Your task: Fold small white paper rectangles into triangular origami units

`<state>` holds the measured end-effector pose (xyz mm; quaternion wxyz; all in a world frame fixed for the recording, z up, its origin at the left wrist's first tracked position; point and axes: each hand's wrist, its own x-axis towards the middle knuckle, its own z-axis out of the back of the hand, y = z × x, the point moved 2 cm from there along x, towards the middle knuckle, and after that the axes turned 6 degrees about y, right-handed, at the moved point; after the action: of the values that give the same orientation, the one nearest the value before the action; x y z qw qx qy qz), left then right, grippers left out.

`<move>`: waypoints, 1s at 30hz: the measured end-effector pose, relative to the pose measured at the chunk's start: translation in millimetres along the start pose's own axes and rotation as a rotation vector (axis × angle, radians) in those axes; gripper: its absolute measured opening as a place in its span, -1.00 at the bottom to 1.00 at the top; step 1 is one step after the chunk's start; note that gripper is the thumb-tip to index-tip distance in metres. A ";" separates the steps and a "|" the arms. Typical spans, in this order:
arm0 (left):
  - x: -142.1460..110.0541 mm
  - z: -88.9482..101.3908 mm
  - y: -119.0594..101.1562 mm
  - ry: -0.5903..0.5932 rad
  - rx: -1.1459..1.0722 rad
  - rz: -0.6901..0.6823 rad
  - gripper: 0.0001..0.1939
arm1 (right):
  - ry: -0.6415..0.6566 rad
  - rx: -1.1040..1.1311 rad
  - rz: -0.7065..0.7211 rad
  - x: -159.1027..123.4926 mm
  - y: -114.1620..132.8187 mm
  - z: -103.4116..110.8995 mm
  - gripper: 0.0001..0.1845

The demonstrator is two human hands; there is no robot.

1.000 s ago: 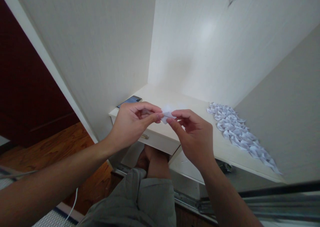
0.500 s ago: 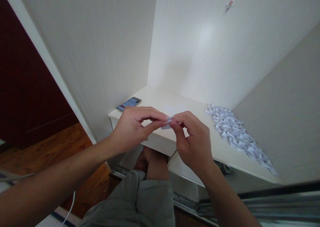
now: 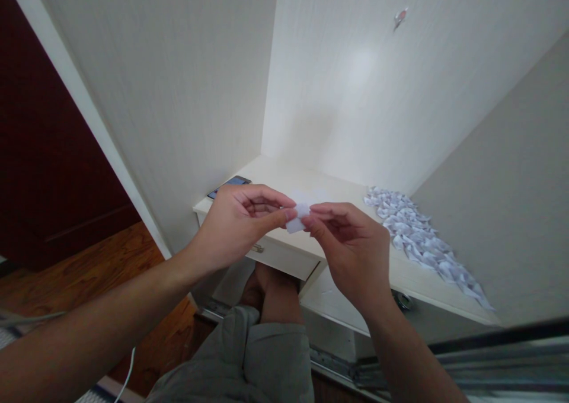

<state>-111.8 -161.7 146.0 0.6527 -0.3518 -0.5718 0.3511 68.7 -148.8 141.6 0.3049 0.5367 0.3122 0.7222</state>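
Note:
A small piece of white paper [image 3: 297, 222] is held up between my two hands, above the front edge of the white desk top [image 3: 284, 175]. My left hand [image 3: 240, 216] pinches its left side between thumb and fingers. From the other side, the thumb and fingertips of my right hand [image 3: 353, 243] grip its right edge. The paper looks folded, though the fingertips cover part of it. Off to the right lies a long heap of folded white paper pieces [image 3: 409, 231] along the side panel.
A phone [image 3: 235, 181] lies at the desk's left side, partly behind my left hand. Below the top is a drawer front [image 3: 284, 258] with a small handle [image 3: 256, 248]. My legs [image 3: 278, 355] are under the desk. White panels enclose the left, back and right.
My right hand has shifted slightly right and its fingers have loosened outward. More of the white paper's face now shows between the hands.

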 end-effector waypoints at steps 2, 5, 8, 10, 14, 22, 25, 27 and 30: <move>-0.2 -0.1 -1.1 0.013 0.003 0.003 -0.82 | -0.009 0.022 -0.034 0.3 1.6 0.7 -0.90; -0.2 -0.3 -1.0 0.021 -0.011 0.008 -0.82 | -0.004 0.027 -0.055 1.8 2.9 1.2 -0.91; -0.1 -0.7 -0.6 0.011 -0.034 0.012 -0.80 | 0.009 0.060 -0.092 3.8 1.6 1.6 -0.89; -0.1 -1.4 -0.3 0.001 -0.046 0.025 -0.79 | 0.018 0.097 -0.123 4.9 -0.4 1.5 -0.85; 0.4 -3.8 2.5 -0.041 -0.081 0.063 -0.73 | 0.029 0.179 -0.189 6.5 -6.1 -0.1 -0.83; -0.6 -6.2 12.0 -0.101 -0.135 0.091 -0.69 | 0.033 0.318 -0.268 7.7 -18.7 -3.0 -0.78; -2.5 -5.1 14.2 -0.138 -0.110 0.054 -0.71 | 0.012 0.335 -0.287 6.6 -18.4 -3.3 -0.78; -3.8 -5.0 15.4 -0.159 -0.072 0.022 -0.73 | -0.028 0.346 -0.290 4.9 -16.5 -4.1 -0.78; -5.8 -5.9 15.9 -0.190 -0.036 -0.025 -0.73 | -0.052 0.372 -0.276 1.4 -13.6 -7.9 -0.79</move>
<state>-107.5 -159.0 128.8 0.5934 -0.3214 -0.6416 0.3645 62.2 -140.2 130.0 0.3048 0.5542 0.5024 0.5895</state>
